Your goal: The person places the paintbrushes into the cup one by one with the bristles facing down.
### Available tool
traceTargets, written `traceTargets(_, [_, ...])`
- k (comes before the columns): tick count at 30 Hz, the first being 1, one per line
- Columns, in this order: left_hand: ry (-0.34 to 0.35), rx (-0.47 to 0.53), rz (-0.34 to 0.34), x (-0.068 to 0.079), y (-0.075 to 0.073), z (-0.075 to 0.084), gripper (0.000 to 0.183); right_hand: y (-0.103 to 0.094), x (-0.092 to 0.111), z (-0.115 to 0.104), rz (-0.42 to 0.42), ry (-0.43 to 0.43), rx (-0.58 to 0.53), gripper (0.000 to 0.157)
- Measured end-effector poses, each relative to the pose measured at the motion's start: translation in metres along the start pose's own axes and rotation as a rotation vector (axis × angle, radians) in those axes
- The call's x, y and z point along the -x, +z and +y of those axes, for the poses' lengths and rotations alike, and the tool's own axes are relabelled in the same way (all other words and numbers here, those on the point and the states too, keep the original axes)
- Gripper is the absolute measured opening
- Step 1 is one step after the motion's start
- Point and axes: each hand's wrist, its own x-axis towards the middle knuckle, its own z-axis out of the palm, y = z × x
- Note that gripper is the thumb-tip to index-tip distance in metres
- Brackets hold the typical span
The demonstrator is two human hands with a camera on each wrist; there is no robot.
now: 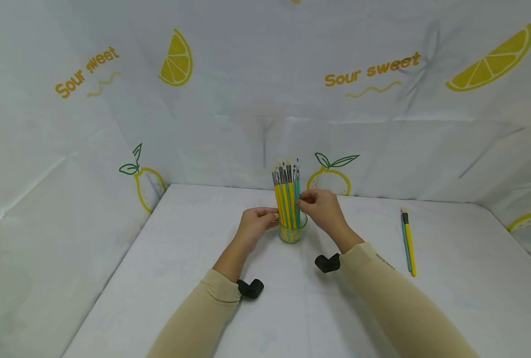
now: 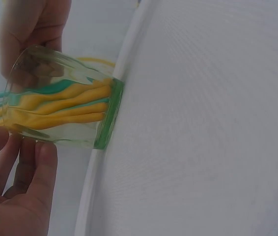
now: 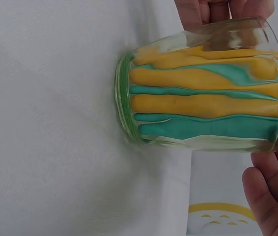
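A clear drinking glass (image 1: 290,239) stands upright on the table, holding several yellow and teal paintbrushes (image 1: 284,201) with their bristles up. My left hand (image 1: 253,226) holds the left side of the glass near the rim, fingertips against it in the left wrist view; its exact grip is partly hidden. On the opposite side, my right hand (image 1: 325,209) pinches a teal paintbrush (image 1: 298,191) above the rim between thumb and index finger. Its other fingers (image 3: 262,196) hang bent beside the glass in the right wrist view, where the pinch itself is out of frame.
Two more paintbrushes, one yellow (image 1: 410,246) and one teal (image 1: 405,243), lie side by side at the right of the table. A white cloth covers the table (image 1: 167,278). Behind it hangs a white curtain (image 1: 247,99) printed with lemons.
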Motion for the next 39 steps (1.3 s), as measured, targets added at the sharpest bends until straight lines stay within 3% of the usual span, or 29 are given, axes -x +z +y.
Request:
traceTargets(26, [-0.003, -0.005, -0.006, 0.002, 0.001, -0.001, 0.022, -0.001, 0.005, 0.002, -0.056, 0.058, 0.0, 0.035])
traceTargets(39, [-0.013, 0.004, 0.012, 0.0, 0.0, 0.001, 0.02, -0.039, 0.007, 0.023, -0.016, 0.066, 0.051, 0.039])
